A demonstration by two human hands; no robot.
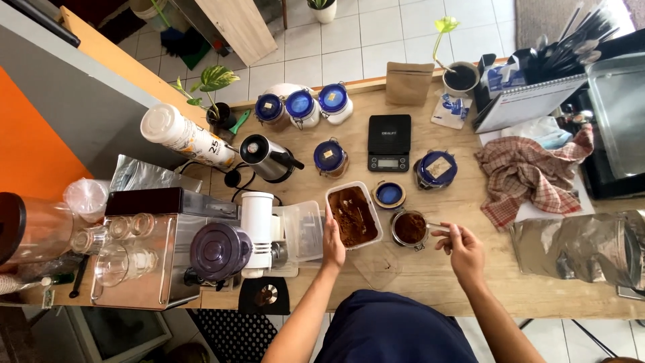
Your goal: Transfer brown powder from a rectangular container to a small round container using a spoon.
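Note:
A rectangular clear plastic container holding brown ground powder sits on the wooden counter in front of me. My left hand grips its near left corner. To its right stands an open glass jar with the same brown powder inside. My right hand holds a small spoon handle that points into the jar's rim. The jar's blue lid lies just behind it.
A black digital scale, several blue-lidded jars, a steel kettle and a checked cloth lie further back. A coffee machine with grinder stands left; a foil bag lies right. An empty clear lid rests beside the container.

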